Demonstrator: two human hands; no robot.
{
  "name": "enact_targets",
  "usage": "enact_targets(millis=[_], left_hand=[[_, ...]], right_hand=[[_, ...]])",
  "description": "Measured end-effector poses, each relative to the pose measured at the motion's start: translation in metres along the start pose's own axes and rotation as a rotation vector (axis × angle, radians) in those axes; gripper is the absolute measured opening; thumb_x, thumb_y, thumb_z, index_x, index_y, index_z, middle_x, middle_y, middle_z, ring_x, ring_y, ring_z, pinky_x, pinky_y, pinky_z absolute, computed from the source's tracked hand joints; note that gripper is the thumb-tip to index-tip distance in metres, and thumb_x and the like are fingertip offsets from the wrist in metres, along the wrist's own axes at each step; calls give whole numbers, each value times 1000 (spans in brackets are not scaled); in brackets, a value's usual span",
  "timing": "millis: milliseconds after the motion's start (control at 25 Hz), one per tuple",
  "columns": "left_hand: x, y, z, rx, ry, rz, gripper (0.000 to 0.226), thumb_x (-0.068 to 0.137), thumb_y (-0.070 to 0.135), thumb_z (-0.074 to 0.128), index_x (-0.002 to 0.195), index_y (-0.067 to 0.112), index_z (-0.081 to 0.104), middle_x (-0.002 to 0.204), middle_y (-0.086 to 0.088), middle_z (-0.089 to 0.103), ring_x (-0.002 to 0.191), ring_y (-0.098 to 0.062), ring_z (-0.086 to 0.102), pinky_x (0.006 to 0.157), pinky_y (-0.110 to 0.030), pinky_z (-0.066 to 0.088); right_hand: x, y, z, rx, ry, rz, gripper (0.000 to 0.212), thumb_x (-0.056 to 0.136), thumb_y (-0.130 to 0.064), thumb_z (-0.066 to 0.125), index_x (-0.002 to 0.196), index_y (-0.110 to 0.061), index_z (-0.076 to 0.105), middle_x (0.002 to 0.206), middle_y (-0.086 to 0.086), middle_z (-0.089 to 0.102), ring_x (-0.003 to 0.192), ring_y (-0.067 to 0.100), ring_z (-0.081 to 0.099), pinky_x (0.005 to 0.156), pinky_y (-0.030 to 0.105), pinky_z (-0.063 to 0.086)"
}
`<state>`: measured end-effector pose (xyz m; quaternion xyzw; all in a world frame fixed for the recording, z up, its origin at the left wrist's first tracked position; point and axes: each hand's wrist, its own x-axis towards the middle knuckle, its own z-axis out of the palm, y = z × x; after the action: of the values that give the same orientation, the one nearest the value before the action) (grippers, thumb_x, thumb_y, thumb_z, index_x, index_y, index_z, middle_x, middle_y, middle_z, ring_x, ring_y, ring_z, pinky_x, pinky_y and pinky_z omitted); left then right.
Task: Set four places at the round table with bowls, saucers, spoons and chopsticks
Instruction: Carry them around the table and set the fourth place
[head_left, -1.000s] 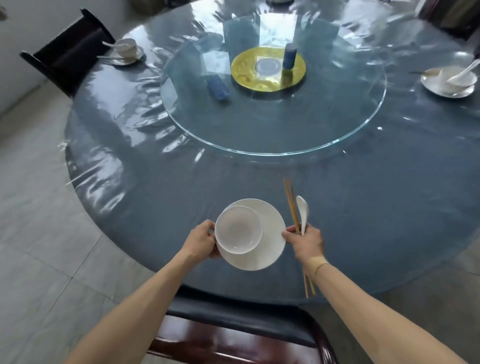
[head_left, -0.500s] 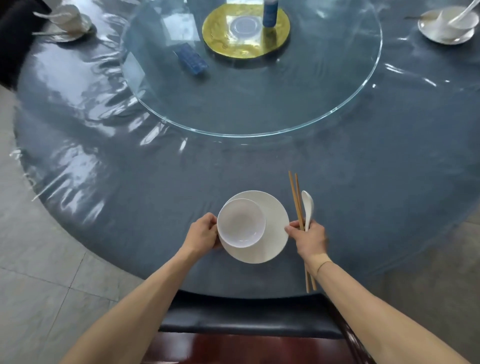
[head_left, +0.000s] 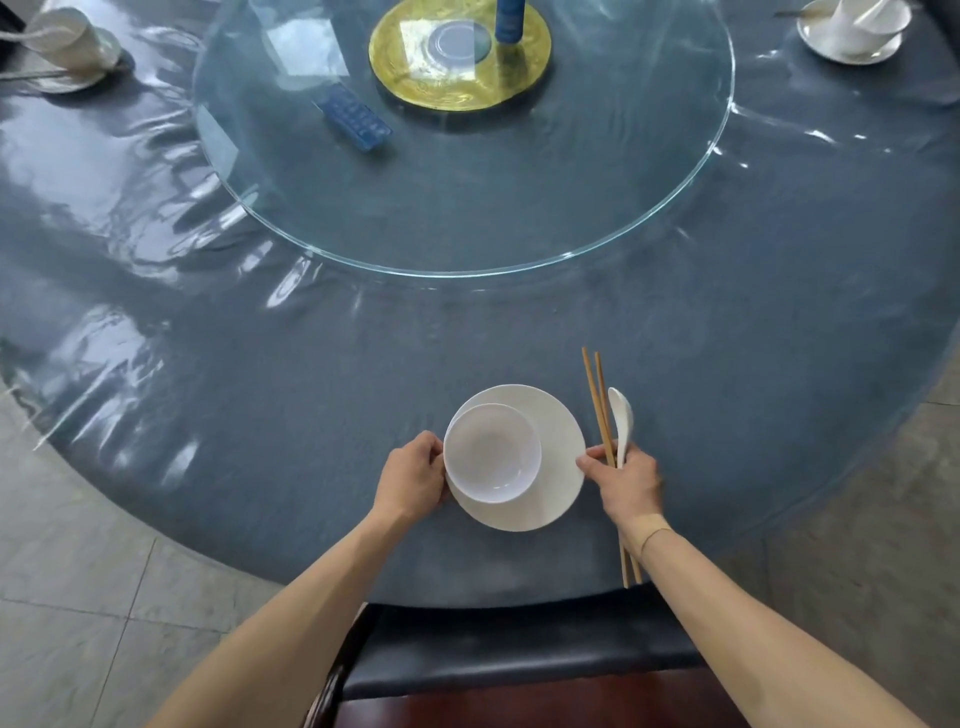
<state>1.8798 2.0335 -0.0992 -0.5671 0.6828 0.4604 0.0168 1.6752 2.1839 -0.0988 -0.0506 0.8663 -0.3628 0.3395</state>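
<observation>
a: where are the bowl (head_left: 492, 451) and saucer (head_left: 553, 457)?
b: low in the middle of the frame, on the counter (head_left: 311, 426). the bowl sits on the saucer's left part; the left hand (head_left: 413, 480) curls around their left edge.
a: and the right hand (head_left: 626, 480)?
b: it holds the chopsticks (head_left: 597, 400) and the spoon (head_left: 622, 415), fingertips touching the saucer's right rim.

Dining room, prob. restaurant or banquet-style home setup. Big round table (head_left: 727, 364) w/ blue-grey cloth under clear plastic cover, glass lazy Susan (head_left: 519, 218) in the middle on a gold hub (head_left: 415, 78). White bowl-on-saucer sets at far-left edge (head_left: 67, 49) & far-right edge (head_left: 852, 31), another set (head_left: 550, 467) at near edge w/ chopsticks (head_left: 597, 400) & spoon (head_left: 622, 415). Dark padded wooden chair (head_left: 519, 654) tucked at near edge. Grey tile floor (head_left: 78, 597).
</observation>
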Motion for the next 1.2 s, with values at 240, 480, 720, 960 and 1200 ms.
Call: enact_targets(millis=[240,480,720,960,1200], left_hand=[[-5,2,-4,48,13,-21,16,92,16,48,83,16,61,64,-4,67,56,-24,61,60,-38,54],[-47,13,-15,-110,382,-7,10,93,19,54,85,23,60,71,11,64,69,-20,61,64,-35,48],[-95,81,25,-405,97,204,4,84,28,75,81,26,74,72,12,69,61,3,56,60,-10,43],[-96,96,47,-778,42,-64,6,84,25,77,80,21,76,68,13,74,53,5,59,49,-8,42],[-98,93,42,-778,144,-99,22,88,19,71,66,21,70,56,15,62,49,1,52,50,-14,41]], right_hand=[[-12,-7,-5,-42,27,-93,16,89,-33,67,76,-24,65,69,0,68,71,19,64,73,37,55],[-34,-27,-20,-328,-35,-319,36,99,-50,39,87,-17,43,68,4,59,68,33,60,60,41,48],[-64,-42,-12,-734,-26,-619,28,103,-42,32,101,-14,35,96,10,69,81,39,68,62,39,45],[-77,-42,-6,-961,-106,-695,16,103,-18,30,117,-13,35,112,5,62,88,35,70,64,39,46],[-81,-41,-10,-919,-127,-679,12,101,-21,36,110,-14,40,102,5,62,85,35,68,63,38,45]])
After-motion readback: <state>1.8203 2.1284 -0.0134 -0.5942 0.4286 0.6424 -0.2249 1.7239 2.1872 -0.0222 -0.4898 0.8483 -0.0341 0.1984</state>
